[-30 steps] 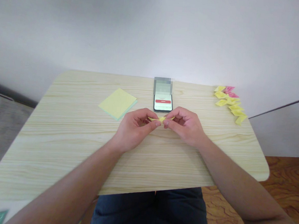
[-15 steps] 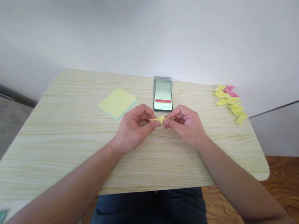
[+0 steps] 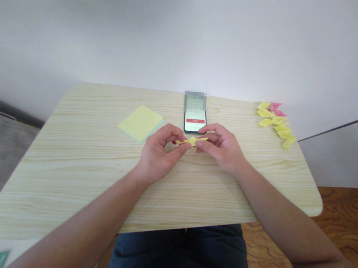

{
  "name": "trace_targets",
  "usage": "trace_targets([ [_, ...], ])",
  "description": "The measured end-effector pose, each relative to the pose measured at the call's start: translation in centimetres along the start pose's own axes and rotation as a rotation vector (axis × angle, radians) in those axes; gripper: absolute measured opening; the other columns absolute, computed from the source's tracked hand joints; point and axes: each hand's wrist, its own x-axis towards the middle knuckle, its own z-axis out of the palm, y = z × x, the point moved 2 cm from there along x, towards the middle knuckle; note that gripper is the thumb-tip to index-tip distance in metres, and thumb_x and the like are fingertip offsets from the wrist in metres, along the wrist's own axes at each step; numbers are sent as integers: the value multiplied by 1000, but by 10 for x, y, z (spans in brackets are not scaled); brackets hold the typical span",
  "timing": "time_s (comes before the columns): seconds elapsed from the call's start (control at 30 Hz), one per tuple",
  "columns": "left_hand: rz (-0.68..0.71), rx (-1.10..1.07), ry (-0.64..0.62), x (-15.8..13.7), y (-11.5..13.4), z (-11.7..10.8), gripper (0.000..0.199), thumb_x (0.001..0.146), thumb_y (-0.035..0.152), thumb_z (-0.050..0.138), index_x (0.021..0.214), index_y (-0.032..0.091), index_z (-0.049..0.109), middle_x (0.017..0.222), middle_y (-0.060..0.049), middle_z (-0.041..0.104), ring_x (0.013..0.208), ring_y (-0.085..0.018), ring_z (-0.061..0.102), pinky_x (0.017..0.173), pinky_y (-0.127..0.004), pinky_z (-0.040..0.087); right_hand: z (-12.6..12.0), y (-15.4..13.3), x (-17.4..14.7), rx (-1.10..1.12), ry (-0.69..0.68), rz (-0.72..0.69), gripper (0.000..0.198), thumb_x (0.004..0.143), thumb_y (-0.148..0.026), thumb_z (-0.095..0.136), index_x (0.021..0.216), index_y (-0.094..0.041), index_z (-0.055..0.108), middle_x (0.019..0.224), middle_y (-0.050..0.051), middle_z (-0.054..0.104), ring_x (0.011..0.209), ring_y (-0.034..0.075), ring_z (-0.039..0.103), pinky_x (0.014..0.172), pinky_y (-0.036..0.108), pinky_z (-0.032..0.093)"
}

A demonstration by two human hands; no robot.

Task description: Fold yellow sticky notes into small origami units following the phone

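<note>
A small folded yellow origami paper (image 3: pixel 192 141) is held just above the table, with a raised point in its middle and a flap out to each side. My left hand (image 3: pixel 162 152) pinches its left half between thumb and fingers. From the other side my right hand (image 3: pixel 223 149) grips the right half with thumb and fingers, its index finger lifted off the paper near the phone. Part of the paper is hidden behind my fingertips. Just beyond my hands lies a phone (image 3: pixel 194 126) with a lit screen and a red bar.
A stack of square yellow and green paper (image 3: pixel 141 122) lies left of the phone. Several folded yellow paper pieces (image 3: pixel 265 113) and pink ones (image 3: pixel 279 113) sit in a row at the table's right. The wooden table (image 3: pixel 71 158) meets a white wall (image 3: pixel 137 35) behind.
My right index finger has lifted and stretched toward the phone. The paper's right flap now shows more and looks straighter. Both hands have shifted only slightly.
</note>
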Motion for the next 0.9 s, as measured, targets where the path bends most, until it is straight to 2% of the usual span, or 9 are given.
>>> trace_targets([
  [0.07, 15, 23, 11, 0, 0, 0, 22, 80, 30, 81, 91, 21, 63, 87, -2, 65, 86, -19, 65, 82, -35, 52, 0, -1, 2, 3, -36, 42, 33, 84, -43, 79, 107, -21, 69, 79, 1, 75, 71, 15, 71, 69, 30, 59],
  [0.13, 36, 42, 29, -1, 0, 1, 22, 81, 30, 80, 91, 21, 64, 88, -2, 65, 87, -19, 65, 83, -35, 53, 0, -2, 2, -17, -73, 65, 30, 87, -46, 76, 97, -18, 73, 81, 4, 76, 67, 14, 69, 66, 28, 57],
  [0.27, 45, 35, 33, -1, 1, 1, 23, 81, 30, 81, 93, 22, 63, 91, -3, 66, 89, -20, 66, 86, -36, 53, 0, -5, 1, -52, -67, 37, 29, 86, -45, 78, 90, -17, 74, 81, 4, 77, 65, 12, 67, 62, 27, 56],
  [0.43, -76, -64, -57, 1, 1, 1, 36, 80, 33, 82, 109, 23, 63, 92, -3, 72, 86, -20, 70, 79, -34, 53, 0, -5, -3, -119, -27, -43, 26, 84, -43, 80, 89, -18, 73, 81, 4, 77, 69, 14, 70, 65, 27, 59],
  [0.6, -147, -45, -156, 2, 0, 0, 26, 84, 43, 79, 92, 19, 74, 87, -6, 75, 82, -22, 70, 71, -33, 53, -1, -5, -4, -130, -25, -82, 26, 84, -43, 80, 89, -18, 73, 81, 4, 77, 70, 15, 71, 65, 29, 59],
  [0.9, -144, -17, -89, 2, 4, 0, 26, 79, 42, 83, 81, 18, 74, 78, -5, 74, 76, -20, 68, 69, -32, 52, -2, -6, -5, -108, -15, -109, 24, 81, -40, 83, 88, -18, 74, 79, 4, 77, 68, 16, 72, 62, 28, 57],
])
